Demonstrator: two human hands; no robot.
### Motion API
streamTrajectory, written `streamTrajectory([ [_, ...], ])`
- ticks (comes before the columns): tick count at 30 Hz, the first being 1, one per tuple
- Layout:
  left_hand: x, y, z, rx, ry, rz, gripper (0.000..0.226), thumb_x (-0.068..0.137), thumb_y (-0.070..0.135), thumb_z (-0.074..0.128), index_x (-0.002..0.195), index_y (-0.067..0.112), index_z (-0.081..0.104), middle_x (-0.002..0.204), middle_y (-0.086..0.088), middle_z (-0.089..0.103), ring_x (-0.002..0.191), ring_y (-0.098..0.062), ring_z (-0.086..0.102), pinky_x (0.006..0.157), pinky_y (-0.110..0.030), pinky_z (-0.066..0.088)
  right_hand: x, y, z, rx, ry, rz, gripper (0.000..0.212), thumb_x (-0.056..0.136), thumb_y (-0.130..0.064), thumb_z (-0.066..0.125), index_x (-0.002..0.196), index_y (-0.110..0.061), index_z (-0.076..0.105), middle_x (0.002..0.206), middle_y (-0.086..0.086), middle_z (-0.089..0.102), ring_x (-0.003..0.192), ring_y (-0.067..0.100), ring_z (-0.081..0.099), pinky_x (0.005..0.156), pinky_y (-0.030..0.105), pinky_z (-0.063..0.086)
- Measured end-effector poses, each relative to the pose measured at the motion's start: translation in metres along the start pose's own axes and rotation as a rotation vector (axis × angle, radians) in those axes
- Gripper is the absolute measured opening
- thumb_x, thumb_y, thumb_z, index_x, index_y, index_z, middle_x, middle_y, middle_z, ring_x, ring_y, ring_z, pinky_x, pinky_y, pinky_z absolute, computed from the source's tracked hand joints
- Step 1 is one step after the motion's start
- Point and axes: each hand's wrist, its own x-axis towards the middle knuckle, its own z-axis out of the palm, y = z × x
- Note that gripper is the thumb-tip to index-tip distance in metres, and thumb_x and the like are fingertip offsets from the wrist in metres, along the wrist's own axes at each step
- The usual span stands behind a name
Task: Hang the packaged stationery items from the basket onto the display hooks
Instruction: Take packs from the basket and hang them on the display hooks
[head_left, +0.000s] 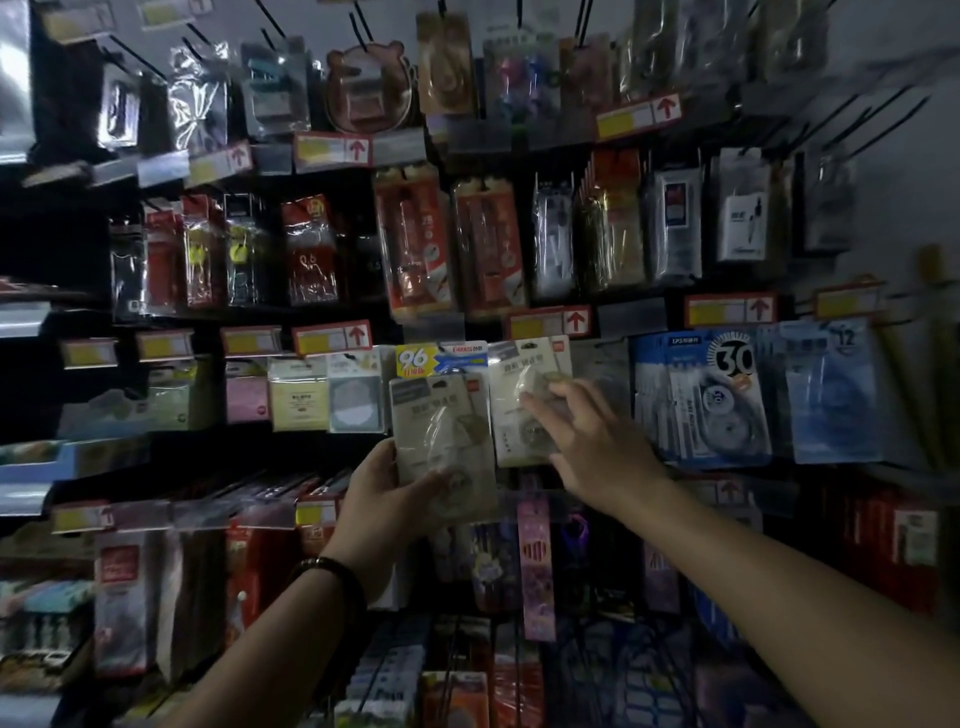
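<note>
My left hand grips a grey carded correction-tape pack by its lower edge and holds it upright in front of the display wall. Just to its right an identical grey pack hangs in the third row. My right hand rests its fingers on the front of that hanging pack, fingers spread; I cannot tell whether it pinches it. The hook behind both packs is hidden. A dark bracelet circles my left wrist. No basket is in view.
A dim wall of hooks holds rows of packaged stationery with red-and-yellow price tags. Blue correction-tape packs hang right of my hands, sticky notes to the left. Bare black hooks jut out at the upper right.
</note>
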Motion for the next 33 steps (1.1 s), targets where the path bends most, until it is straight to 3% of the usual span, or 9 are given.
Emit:
streamTrajectory([
  [4,0.001,-0.004,-0.003,0.003,-0.010,-0.020,0.039,0.091,0.008,0.078,0.127,0.014,0.065,0.119,-0.011,0.078,0.107,-0.034,0.077,0.089,-0.065,0.061,-0.013,-0.001,0.008,-0.051,-0.030,-0.105,0.086,0.067,-0.014,0.091,0.146,-0.017,0.057,0.138,0.018,0.055,0.133,0.037,0.050,0.073,0.045,0.062],
  [13,0.000,-0.005,0.000,-0.002,-0.025,-0.026,0.041,0.091,0.007,0.076,0.129,0.014,0.064,0.120,-0.010,0.078,0.107,-0.029,0.078,0.089,-0.059,0.063,0.011,0.007,0.011,-0.098,-0.027,0.045,0.089,0.072,-0.011,0.089,0.151,-0.016,0.050,0.142,0.018,0.049,0.136,0.038,0.046,0.082,0.050,0.062],
  [17,0.002,-0.004,0.001,0.008,-0.021,-0.017,0.039,0.091,0.007,0.077,0.127,0.012,0.064,0.117,-0.011,0.079,0.103,-0.032,0.078,0.090,-0.066,0.060,0.020,0.006,0.013,-0.109,-0.143,0.072,0.087,0.085,-0.025,0.080,0.160,-0.022,0.036,0.149,0.011,0.040,0.140,0.033,0.037,0.091,0.047,0.057],
  [20,0.003,-0.003,0.004,0.017,-0.020,-0.013,0.037,0.092,0.004,0.076,0.126,0.011,0.065,0.115,-0.012,0.079,0.102,-0.033,0.078,0.089,-0.071,0.058,0.027,0.009,0.015,-0.120,-0.175,0.065,0.086,0.088,-0.025,0.076,0.161,-0.025,0.030,0.153,0.010,0.037,0.140,0.032,0.036,0.093,0.045,0.053],
  [26,0.003,-0.003,0.011,0.013,-0.023,-0.047,0.036,0.093,0.004,0.074,0.126,0.015,0.065,0.115,-0.008,0.079,0.103,-0.027,0.079,0.090,-0.060,0.062,0.033,0.006,0.023,-0.087,-0.234,0.135,0.081,0.086,-0.014,0.075,0.154,-0.024,0.032,0.156,0.013,0.033,0.143,0.034,0.035,0.098,0.048,0.052],
  [28,0.005,-0.005,0.013,0.011,-0.020,-0.051,0.036,0.093,0.005,0.075,0.125,0.016,0.066,0.115,-0.007,0.079,0.104,-0.027,0.078,0.090,-0.058,0.063,0.029,-0.001,0.018,0.006,-0.213,0.159,0.069,0.093,-0.020,0.067,0.154,-0.022,0.034,0.159,0.013,0.030,0.145,0.034,0.034,0.105,0.050,0.049],
  [30,0.008,-0.008,0.016,-0.002,-0.014,-0.063,0.035,0.092,0.004,0.075,0.125,0.014,0.066,0.114,-0.008,0.080,0.104,-0.029,0.078,0.092,-0.061,0.061,0.020,-0.009,0.009,0.101,-0.119,0.105,0.061,0.096,-0.031,0.062,0.152,-0.021,0.038,0.153,0.009,0.038,0.138,0.031,0.043,0.102,0.050,0.051],
  [33,0.014,-0.015,0.020,-0.064,-0.023,-0.114,0.032,0.093,0.004,0.074,0.124,0.008,0.067,0.113,-0.015,0.079,0.105,-0.038,0.077,0.096,-0.069,0.056,0.000,-0.025,-0.006,0.204,-0.026,-0.041,0.071,0.090,-0.055,0.060,0.150,-0.022,0.042,0.144,0.002,0.044,0.129,0.023,0.050,0.099,0.044,0.054],
])
